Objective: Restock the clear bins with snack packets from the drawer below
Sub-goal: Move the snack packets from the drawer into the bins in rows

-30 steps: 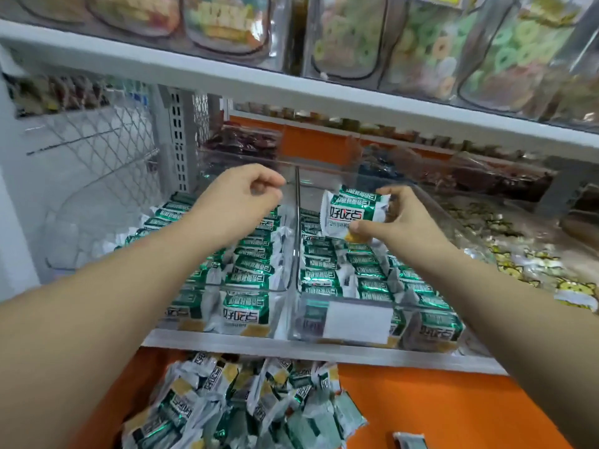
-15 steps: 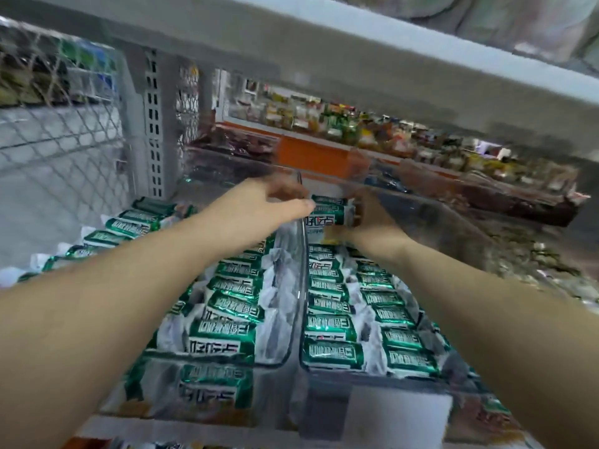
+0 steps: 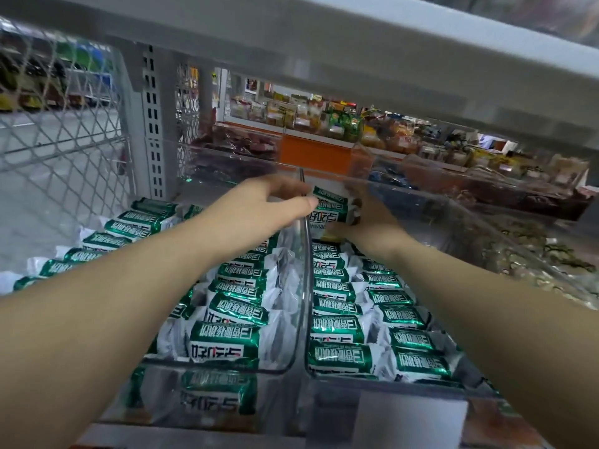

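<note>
Left of the fingers, loose packets (image 3: 129,222) are lying in a row beside the wire mesh (image 3: 64,140). The left hand (image 3: 259,205) is reaching across the wall between the two clear bins (image 3: 303,286), its fingers bent and close together, their tips meeting the left edge of a raised packet (image 3: 329,210); whether they are pinching it cannot be told. The right hand (image 3: 368,222) is gripping that packet from the right, fingers curled on it, above the far end of the right bin's stacked rows (image 3: 340,322).
</note>
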The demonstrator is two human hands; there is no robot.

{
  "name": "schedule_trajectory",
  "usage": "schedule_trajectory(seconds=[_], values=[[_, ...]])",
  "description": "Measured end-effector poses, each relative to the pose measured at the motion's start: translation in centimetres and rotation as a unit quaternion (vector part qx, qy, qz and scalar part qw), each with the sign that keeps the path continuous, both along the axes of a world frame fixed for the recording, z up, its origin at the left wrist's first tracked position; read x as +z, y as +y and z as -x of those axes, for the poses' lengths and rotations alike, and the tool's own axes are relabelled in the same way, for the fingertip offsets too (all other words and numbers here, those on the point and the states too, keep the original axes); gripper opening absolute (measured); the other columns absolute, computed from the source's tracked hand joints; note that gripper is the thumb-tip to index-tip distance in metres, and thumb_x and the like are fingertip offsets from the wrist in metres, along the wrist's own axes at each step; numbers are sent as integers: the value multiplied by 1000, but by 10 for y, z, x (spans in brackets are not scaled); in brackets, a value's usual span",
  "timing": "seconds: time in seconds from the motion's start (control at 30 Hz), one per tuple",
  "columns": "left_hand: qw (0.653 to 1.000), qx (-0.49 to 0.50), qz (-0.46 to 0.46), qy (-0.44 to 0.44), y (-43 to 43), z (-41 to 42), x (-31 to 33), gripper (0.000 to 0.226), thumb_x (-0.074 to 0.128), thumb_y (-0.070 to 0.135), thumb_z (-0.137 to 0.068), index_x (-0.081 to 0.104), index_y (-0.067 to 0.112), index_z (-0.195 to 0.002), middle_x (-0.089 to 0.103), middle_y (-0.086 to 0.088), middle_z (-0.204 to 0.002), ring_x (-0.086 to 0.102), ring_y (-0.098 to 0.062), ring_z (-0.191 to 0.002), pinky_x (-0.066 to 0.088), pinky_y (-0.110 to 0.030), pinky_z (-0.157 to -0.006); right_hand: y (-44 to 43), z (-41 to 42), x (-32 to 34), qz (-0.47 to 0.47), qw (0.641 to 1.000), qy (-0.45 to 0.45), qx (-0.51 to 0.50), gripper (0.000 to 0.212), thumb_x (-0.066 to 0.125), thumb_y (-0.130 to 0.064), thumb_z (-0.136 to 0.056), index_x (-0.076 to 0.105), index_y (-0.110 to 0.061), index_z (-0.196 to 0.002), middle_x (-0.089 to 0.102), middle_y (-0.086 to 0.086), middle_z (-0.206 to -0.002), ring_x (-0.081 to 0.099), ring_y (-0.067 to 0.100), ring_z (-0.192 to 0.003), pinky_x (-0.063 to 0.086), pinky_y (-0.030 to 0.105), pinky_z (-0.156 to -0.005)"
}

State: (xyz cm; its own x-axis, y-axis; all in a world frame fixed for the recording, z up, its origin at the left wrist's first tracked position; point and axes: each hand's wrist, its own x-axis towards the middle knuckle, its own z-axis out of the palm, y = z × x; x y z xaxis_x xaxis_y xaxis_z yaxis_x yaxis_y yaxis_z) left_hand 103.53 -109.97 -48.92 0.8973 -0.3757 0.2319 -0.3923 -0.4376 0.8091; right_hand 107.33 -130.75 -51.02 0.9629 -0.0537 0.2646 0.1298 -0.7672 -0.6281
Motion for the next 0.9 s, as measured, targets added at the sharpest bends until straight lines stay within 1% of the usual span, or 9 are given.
schedule_trajectory(seconds=[0.1,0.23,0.37,0.43,0.53,0.6,0.63,0.73,0.9], values=[[1000,1,3,0,0,-1,0,32,53,53,-86,56,44,-117,59,26,-110,59,7,-95,45,-37,-102,2,1,-3,57,998,-21,4,54,69,-24,-87,45,-25,-135,54,1,-116,55,9,-78,42,7,-54],[1000,2,7,-1,0,-3,-1,35,55,52,-87,57,41,-120,59,24,-113,57,2,-103,44,-37,-103,0,2,-2,84,996,-2,23,46,55,-17,-95,46,-26,-138,50,1,-130,57,17,-90,40,8,-57],[1000,3,11,1,0,-6,-2,34,55,52,-86,57,41,-118,59,25,-110,57,1,-104,44,-37,-103,-2,-2,-5,107,994,-1,20,45,44,-15,-100,43,-30,-143,43,4,-136,53,11,-76,37,6,-46],[1000,3,12,-1,0,-7,-3,33,55,52,-86,57,41,-117,59,25,-110,56,-2,-106,44,-39,-103,-2,-3,-7,118,993,5,12,45,43,-20,-101,40,-34,-144,37,4,-136,51,11,-81,37,7,-55],[1000,1,15,-2,-1,-8,-3,32,55,52,-86,57,42,-116,59,25,-108,57,-1,-103,45,-39,-102,1,-1,-5,134,991,17,-10,47,43,-22,-100,37,-39,-144,27,2,-139,47,21,-110,47,27,-81],[1000,1,15,-4,-1,-7,-4,32,55,53,-86,57,42,-116,59,25,-108,57,-2,-104,45,-39,-102,6,3,-2,200,979,5,-28,51,45,-24,-97,33,-38,-145,18,-2,-147,24,28,-134,35,41,-106],[1000,1,15,-5,-1,-7,-4,32,55,52,-86,56,42,-116,59,26,-108,57,-2,-105,45,-39,-101,11,5,-2,238,971,-9,-21,53,45,-27,-96,30,-35,-147,15,-4,-151,14,26,-140,26,43,-111],[1000,0,16,-10,-1,-7,-4,31,55,51,-87,57,41,-117,59,26,-106,57,-2,-105,45,-39,-101,22,5,-3,298,954,-22,13,51,41,-32,-99,28,-22,-148,24,-3,-154,11,23,-142,16,36,-113],[1000,-3,16,-11,-1,-8,-3,31,55,51,-88,56,40,-117,59,27,-104,56,-2,-106,44,-38,-102,19,-3,0,272,962,-22,29,41,38,-18,-98,43,-20,-138,41,0,-144,21,25,-135,16,33,-109]])
